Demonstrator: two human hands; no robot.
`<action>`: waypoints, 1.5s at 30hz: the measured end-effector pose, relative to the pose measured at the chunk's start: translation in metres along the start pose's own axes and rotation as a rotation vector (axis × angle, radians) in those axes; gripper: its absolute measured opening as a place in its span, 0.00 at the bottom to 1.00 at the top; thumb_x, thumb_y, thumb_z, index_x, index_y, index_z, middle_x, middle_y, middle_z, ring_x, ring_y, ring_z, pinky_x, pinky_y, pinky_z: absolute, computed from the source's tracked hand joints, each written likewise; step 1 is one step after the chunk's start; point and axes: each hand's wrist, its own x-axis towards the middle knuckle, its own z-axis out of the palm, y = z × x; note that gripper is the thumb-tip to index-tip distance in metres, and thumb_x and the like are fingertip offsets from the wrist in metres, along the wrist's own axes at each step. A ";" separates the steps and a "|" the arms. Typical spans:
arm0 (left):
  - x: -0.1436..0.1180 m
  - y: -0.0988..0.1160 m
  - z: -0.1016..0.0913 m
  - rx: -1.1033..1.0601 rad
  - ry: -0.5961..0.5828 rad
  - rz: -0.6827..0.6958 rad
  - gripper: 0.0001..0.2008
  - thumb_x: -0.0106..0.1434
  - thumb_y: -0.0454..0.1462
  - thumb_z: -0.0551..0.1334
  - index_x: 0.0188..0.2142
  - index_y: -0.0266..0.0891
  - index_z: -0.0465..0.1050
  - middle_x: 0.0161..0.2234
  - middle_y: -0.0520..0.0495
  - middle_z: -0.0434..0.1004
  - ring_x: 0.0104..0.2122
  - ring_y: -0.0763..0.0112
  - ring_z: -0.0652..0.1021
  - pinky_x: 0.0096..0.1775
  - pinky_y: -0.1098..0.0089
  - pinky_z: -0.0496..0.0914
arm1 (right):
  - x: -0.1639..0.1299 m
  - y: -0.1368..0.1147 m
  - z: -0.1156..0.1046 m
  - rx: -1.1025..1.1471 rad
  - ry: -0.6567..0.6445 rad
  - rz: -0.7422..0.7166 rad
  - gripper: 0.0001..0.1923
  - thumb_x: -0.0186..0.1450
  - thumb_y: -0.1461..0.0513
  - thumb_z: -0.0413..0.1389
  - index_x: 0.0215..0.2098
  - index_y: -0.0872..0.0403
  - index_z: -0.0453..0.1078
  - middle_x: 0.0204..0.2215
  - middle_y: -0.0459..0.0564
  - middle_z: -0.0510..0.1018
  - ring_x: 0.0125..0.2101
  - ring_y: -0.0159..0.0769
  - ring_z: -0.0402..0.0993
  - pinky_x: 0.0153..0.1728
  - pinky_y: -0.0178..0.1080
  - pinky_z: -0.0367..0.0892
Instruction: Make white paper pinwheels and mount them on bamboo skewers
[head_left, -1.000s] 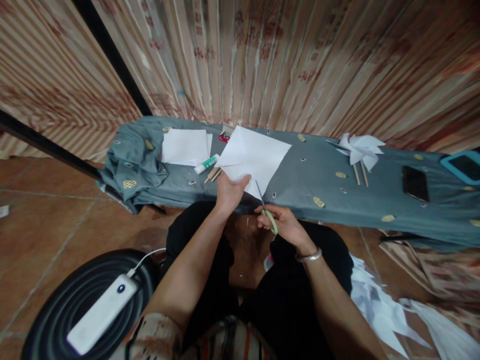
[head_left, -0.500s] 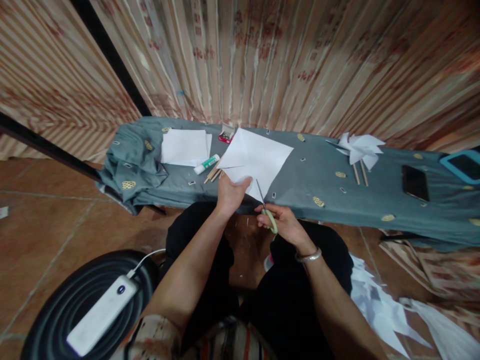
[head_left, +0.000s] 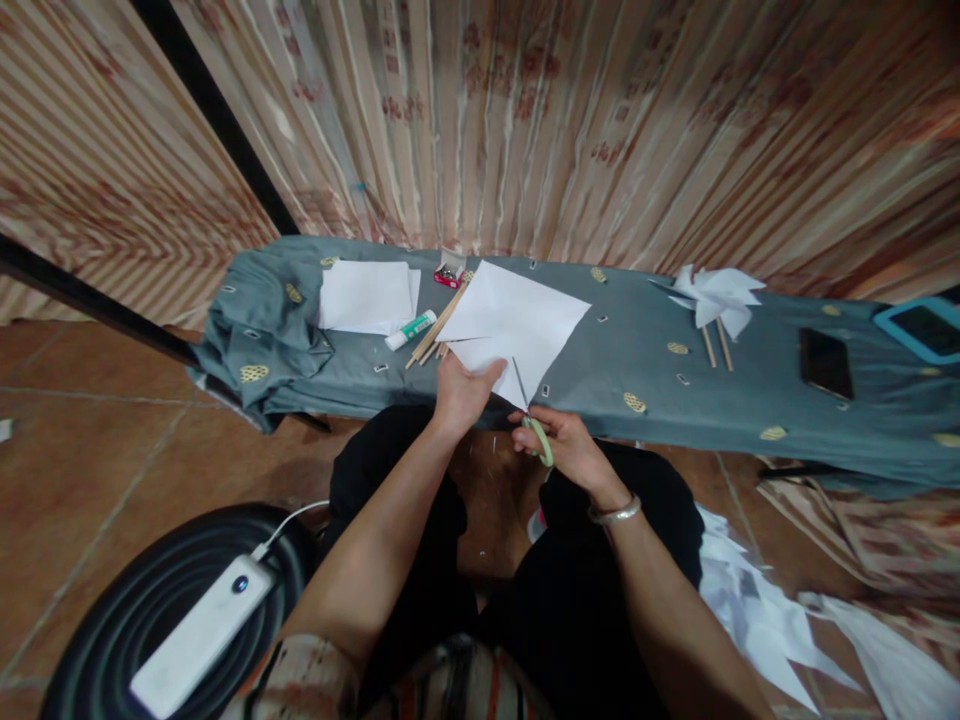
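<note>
A white sheet of paper [head_left: 529,315] is pinched at its near left edge by my left hand [head_left: 466,388], thumb on top. One slit runs in from the sheet's left side. My right hand [head_left: 564,438] grips green-handled scissors [head_left: 541,440], whose blades lie at the paper's near corner; one blade shows over the white surface. Just left of the sheet are several thin wooden sticks [head_left: 431,335], a glue stick [head_left: 410,330] and a small red box [head_left: 449,270] with metal bits in it.
A stack of white paper [head_left: 366,295] sits left on the cloth-covered bench [head_left: 622,345]. Rightward lie paper pinwheels [head_left: 721,298] on sticks, a dark phone [head_left: 826,362] and a blue-framed device [head_left: 919,330]. Paper pieces [head_left: 750,610] are heaped low right; a white power bank [head_left: 202,635] rests at lower left.
The sheet has shifted slightly away from the red box and sticks, showing more of them. Both hands keep nearly the same place, and the scissors stay at the near corner.
</note>
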 end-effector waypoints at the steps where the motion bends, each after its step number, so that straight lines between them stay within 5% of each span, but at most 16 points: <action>1: 0.000 -0.001 0.000 0.001 -0.001 0.001 0.09 0.49 0.33 0.68 0.32 0.34 0.77 0.34 0.43 0.83 0.38 0.60 0.81 0.46 0.63 0.75 | 0.000 0.000 0.000 0.007 0.001 0.004 0.28 0.47 0.46 0.69 0.37 0.57 0.76 0.21 0.45 0.75 0.22 0.29 0.67 0.23 0.33 0.61; 29: -0.010 -0.005 0.003 0.005 -0.102 0.006 0.10 0.50 0.34 0.68 0.34 0.34 0.78 0.33 0.45 0.83 0.33 0.63 0.81 0.39 0.65 0.76 | 0.002 0.002 -0.003 -0.102 0.025 -0.087 0.24 0.52 0.44 0.65 0.26 0.56 0.74 0.21 0.48 0.78 0.22 0.30 0.68 0.23 0.33 0.60; 45: -0.011 0.004 0.002 0.006 -0.081 -0.014 0.10 0.49 0.33 0.67 0.33 0.34 0.78 0.33 0.44 0.83 0.33 0.62 0.81 0.40 0.65 0.76 | 0.001 0.004 -0.003 -0.105 0.004 -0.103 0.24 0.54 0.43 0.64 0.32 0.56 0.76 0.21 0.47 0.77 0.22 0.31 0.69 0.23 0.33 0.62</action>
